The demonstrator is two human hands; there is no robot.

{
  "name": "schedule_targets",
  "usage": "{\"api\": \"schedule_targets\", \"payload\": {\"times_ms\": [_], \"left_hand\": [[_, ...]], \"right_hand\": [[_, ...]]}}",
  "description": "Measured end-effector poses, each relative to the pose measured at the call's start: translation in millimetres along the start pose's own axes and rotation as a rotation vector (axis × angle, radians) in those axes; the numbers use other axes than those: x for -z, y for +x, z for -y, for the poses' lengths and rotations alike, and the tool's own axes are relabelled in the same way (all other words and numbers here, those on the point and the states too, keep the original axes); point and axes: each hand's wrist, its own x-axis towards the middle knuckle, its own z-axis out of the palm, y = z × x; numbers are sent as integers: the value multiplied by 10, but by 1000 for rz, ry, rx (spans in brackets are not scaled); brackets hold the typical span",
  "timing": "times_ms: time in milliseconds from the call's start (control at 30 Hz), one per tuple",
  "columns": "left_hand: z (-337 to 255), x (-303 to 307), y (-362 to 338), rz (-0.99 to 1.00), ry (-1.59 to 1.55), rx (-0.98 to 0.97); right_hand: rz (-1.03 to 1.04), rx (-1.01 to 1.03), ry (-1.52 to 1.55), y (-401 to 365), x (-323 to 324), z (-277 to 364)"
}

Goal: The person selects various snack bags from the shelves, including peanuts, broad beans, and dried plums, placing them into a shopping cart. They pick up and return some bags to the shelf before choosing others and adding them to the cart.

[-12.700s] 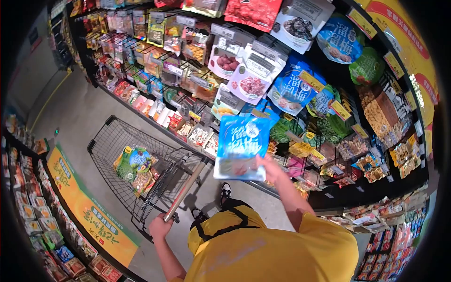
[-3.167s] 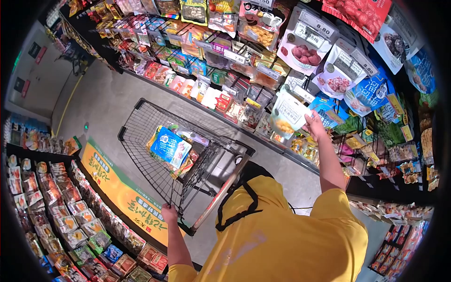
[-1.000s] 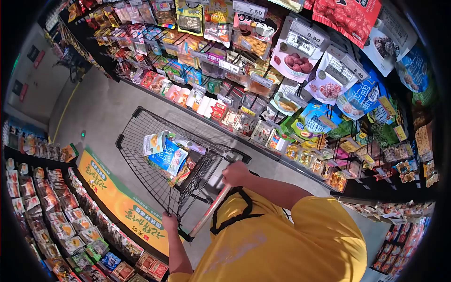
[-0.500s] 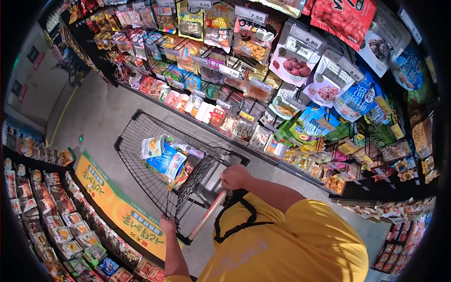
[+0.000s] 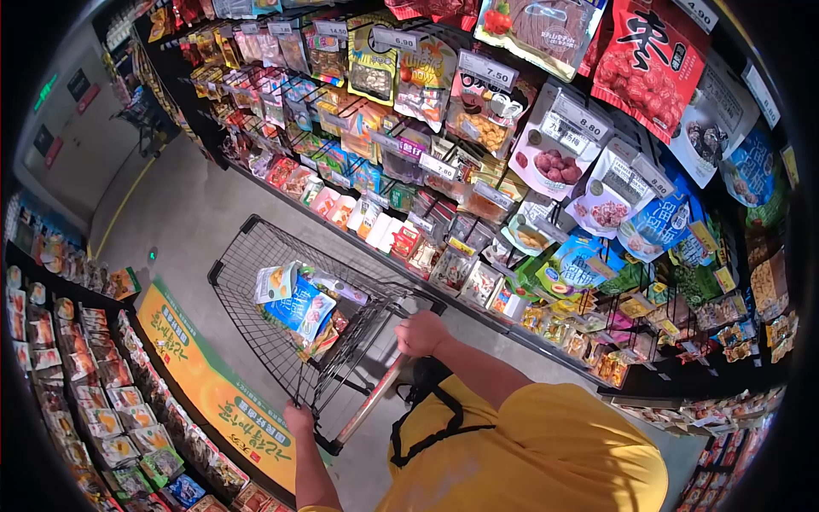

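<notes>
The shopping cart (image 5: 247,294) has a black wire basket and a long handle bar. Several snack packs lie in it, among them a blue pouch (image 5: 300,309) and a white pouch with an orange picture (image 5: 275,285). My right hand (image 5: 421,333) is a fist around the cart by the upper end of the handle bar. My left hand (image 5: 299,418) grips the wire rim near the bar's lower end, its fingers partly hidden. A black strap hangs on my yellow shirt.
Shelves of hanging snack bags (image 5: 559,162) line the right side, close beside the cart. Lower shelves of packets (image 5: 111,418) run along the left, with a yellow-green banner (image 5: 213,392) beside them. Grey floor (image 5: 192,213) stretches ahead; another cart (image 5: 153,111) stands far off.
The view has shifted slightly, so the right shelves sit lower and farther right and more upper bags show. Both hands remain on the cart, a little lower in view.
</notes>
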Motion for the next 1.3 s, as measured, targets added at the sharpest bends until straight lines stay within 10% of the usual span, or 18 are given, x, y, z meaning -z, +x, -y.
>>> {"api": "schedule_targets", "payload": {"times_ms": [433, 833, 1033, 1133, 1167, 1300], "left_hand": [[-204, 126, 695, 46, -26, -41], [-115, 105, 1343, 59, -27, 115], [-427, 332, 1318, 83, -34, 34], [-334, 233, 1409, 45, -28, 19], [-434, 311, 1366, 74, -50, 75], [4, 102, 1511, 130, -122, 101]], "right_hand": [[-307, 108, 127, 858, 30, -223], [-35, 177, 402, 1511, 160, -519], [-605, -894, 730, 691, 152, -1741], [-906, -845, 607, 170, 142, -2593], [-822, -1164, 1005, 239, 706, -2483], [-1054, -1195, 463, 151, 604, -2999]]}}
